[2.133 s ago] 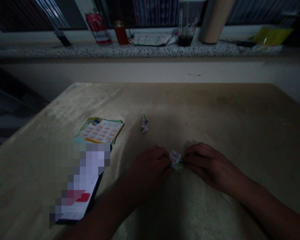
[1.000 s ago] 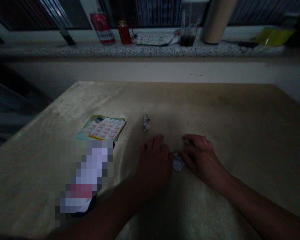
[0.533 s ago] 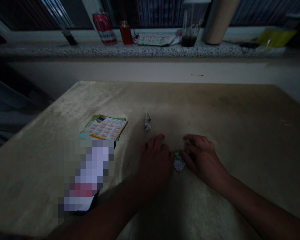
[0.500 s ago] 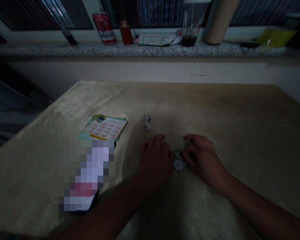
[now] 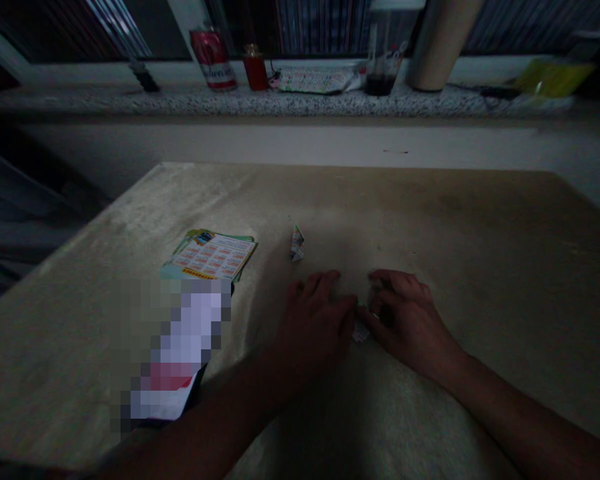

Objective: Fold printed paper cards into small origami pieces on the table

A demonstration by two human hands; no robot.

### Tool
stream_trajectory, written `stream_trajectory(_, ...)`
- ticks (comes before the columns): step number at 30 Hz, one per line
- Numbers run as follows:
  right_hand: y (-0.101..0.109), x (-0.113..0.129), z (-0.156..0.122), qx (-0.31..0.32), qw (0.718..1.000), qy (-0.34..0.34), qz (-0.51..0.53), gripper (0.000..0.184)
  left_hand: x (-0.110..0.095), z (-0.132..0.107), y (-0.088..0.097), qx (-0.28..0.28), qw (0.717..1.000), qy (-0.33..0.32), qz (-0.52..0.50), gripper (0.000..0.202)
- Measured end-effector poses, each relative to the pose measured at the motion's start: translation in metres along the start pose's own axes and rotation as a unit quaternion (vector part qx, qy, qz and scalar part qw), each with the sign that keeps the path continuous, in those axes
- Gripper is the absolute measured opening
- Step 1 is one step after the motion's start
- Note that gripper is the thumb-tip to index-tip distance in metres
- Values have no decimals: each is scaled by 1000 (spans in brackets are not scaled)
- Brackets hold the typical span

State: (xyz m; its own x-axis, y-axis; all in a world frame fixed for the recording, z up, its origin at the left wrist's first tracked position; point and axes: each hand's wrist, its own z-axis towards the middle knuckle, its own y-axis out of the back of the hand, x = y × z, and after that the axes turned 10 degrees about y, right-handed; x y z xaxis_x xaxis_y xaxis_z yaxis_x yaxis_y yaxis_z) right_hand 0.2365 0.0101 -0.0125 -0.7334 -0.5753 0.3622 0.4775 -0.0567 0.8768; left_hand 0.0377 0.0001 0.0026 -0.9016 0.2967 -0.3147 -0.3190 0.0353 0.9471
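A small piece of folded printed paper [image 5: 361, 332] lies on the table between my hands, mostly covered by fingers. From its left side, my left hand [image 5: 316, 320] grips it with thumb and index finger, the other fingers bent above the tabletop. My right hand [image 5: 404, 310] holds its right side between thumb and curled index finger. Farther back, another little folded paper piece [image 5: 297, 244] sits apart from both hands, pointed at the top.
Left of my hands, a phone with a blurred-out screen [image 5: 185, 340] lies below a stack of printed sheets [image 5: 213, 255]. On the granite windowsill [image 5: 320, 103] behind the table [image 5: 430, 207] stand a red can [image 5: 213, 60], a red bottle [image 5: 255, 70] and a plastic cup with dark liquid [image 5: 381, 67].
My left hand has shifted slightly right, its index finger now reaching over the folded paper's top. Less of the paper shows. The right hand stays nearly in place.
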Motion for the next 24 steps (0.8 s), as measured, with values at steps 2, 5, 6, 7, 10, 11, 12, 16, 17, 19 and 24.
stream_trajectory(2,0,3,0,1,1000,-12,-8,19,-1,0,0,-6,1000,4,-3,27)
stream_trajectory(5,0,6,0,6,999,-22,-22,16,-3,1,1,-6,1000,12,-3,26)
stream_trajectory(6,0,6,0,6,999,-26,-25,16,-3,1,1,-5,1000,14,-3,26)
stream_trajectory(7,1,6,0,8,999,-29,-25,16,-4,1,2,-3,1000,16,-3,26)
stream_trajectory(10,3,4,-2,14,999,-35,-12,15,-4,1,3,4,1000,20,-4,26)
stream_trajectory(11,4,2,-2,15,999,-36,-8,15,-4,0,3,6,1000,22,-5,25)
stream_trajectory(12,6,0,-3,17,999,-38,-7,13,-4,0,3,8,1000,25,-6,25)
stream_trajectory(16,12,-11,-7,20,999,-42,-4,15,-4,0,4,7,999,30,-17,25)
stream_trajectory(17,14,-13,-8,22,999,-39,-1,16,-4,0,4,6,999,28,-20,25)
stream_trajectory(19,15,-18,-9,25,999,-30,9,17,-3,0,3,2,999,26,-25,25)
stream_trajectory(24,13,-20,-13,8,999,13,28,14,0,0,0,-6,999,21,-36,25)
